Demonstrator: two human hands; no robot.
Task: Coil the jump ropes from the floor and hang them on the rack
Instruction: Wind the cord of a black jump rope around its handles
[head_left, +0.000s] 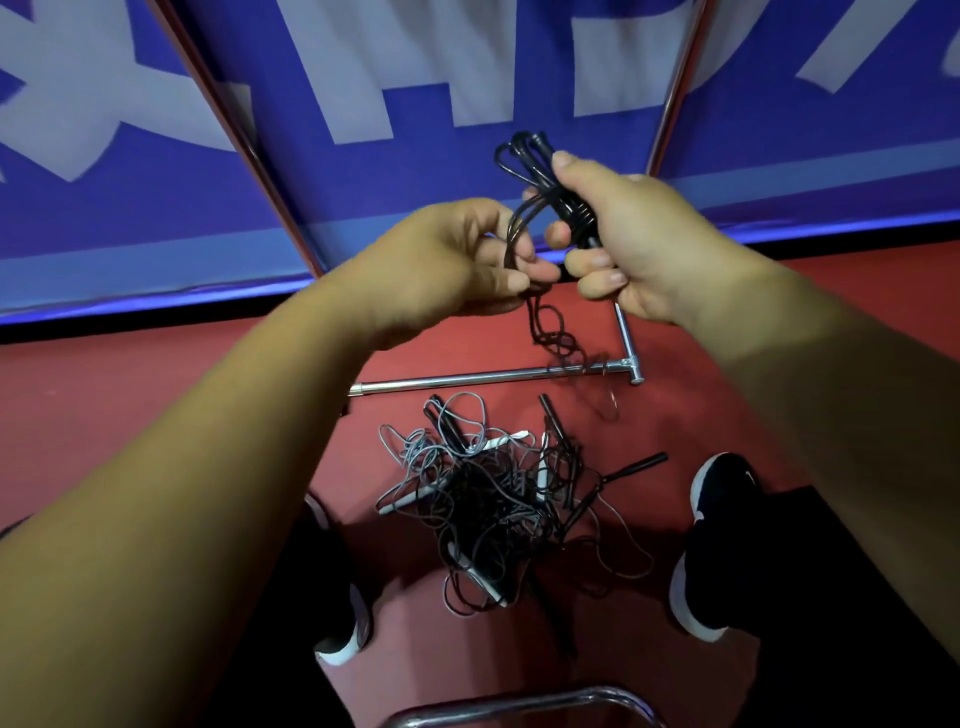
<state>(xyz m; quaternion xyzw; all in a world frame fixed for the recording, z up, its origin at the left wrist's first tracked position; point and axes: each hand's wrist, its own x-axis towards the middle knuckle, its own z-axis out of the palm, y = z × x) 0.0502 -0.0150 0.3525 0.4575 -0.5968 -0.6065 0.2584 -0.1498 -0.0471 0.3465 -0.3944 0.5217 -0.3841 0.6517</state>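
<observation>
Here, the right hand (639, 234) clamps a black rope's (545, 176) handles and loops while the left hand (457, 260) pinches slack to feed another coil.

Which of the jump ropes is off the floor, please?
The black jump rope bunched in the right hand and fed by the left hand; the other ropes lie tangled on the red floor.

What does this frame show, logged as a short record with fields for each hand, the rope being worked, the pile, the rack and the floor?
right hand: grips handles and loops of a black jump rope
left hand: pinches that rope's cord; tail hangs down
pile: tangled black and grey ropes on the floor, between the shoes
rack bar: chrome, low, beyond the pile
floor: red
</observation>
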